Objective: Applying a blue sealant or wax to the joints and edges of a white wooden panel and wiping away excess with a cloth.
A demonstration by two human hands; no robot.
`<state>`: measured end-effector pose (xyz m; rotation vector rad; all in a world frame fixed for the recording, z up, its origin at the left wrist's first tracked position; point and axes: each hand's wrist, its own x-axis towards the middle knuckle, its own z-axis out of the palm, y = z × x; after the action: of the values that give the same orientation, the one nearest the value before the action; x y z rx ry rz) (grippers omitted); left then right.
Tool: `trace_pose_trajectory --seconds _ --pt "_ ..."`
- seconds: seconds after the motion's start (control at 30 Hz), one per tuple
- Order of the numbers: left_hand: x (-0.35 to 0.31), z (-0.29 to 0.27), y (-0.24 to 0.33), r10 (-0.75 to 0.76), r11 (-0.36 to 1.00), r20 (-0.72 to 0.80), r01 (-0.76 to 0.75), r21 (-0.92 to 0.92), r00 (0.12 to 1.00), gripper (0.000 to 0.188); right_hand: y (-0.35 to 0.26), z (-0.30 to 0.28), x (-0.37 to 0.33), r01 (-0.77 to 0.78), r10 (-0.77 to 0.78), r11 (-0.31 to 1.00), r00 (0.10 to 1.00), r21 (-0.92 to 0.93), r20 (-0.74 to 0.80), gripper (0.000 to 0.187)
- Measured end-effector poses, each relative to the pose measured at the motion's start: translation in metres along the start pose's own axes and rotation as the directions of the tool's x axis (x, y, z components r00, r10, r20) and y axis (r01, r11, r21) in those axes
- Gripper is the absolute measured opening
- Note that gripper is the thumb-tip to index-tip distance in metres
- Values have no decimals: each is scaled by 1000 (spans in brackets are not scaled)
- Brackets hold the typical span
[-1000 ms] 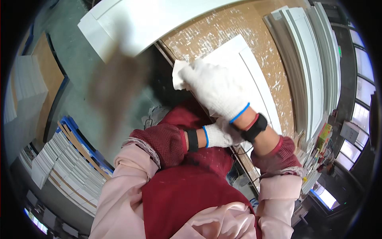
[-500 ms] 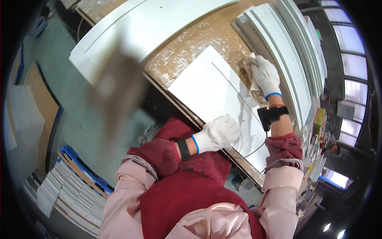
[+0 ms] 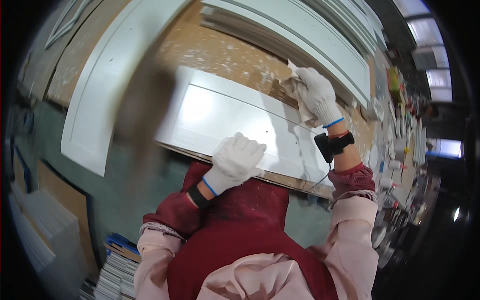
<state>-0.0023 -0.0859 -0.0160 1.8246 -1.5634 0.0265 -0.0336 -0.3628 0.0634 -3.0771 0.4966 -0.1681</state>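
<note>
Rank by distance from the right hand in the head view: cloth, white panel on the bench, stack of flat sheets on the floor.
From the right hand:
1. Cloth: held in that hand, at the panel's far edge.
2. White panel: just under and left of the hand, on the bench.
3. Stack of flat sheets: far lower left, on the floor.

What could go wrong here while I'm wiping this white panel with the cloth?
The white panel lies with its near edge at the workbench edge, steadied only by the left hand; a hard push might slide it off. The right hand works the cloth at the far edge beside the stacked white panels, so cloth or glove may snag there. The bench looks dusty, so grit could scratch the surface.
</note>
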Motion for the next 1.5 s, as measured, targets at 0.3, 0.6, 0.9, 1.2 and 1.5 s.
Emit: trace_pose_trajectory --seconds 0.3,0.6,0.9,1.2,1.5 --pt "-22 -26 3 -60 997 67 63 -40 996 47 93 -37 -124 -236 307 941 897 245 -317 32" --pt "-37 -54 2 -185 983 -45 185 -3 982 29 98 -25 -115 107 -72 994 722 9 -688 44" --pt "-1 -32 23 -94 995 95 91 37 991 22 68 -3 -66 71 -50 996 943 52 -330 49" --pt "-23 -55 -5 -346 936 -43 348 55 937 20 103 -2 -252 -436 573 772 793 463 -209 25" --pt "-17 -51 -11 -459 888 -49 458 -31 887 18 88 21 -381 -829 961 275 257 487 -106 19"
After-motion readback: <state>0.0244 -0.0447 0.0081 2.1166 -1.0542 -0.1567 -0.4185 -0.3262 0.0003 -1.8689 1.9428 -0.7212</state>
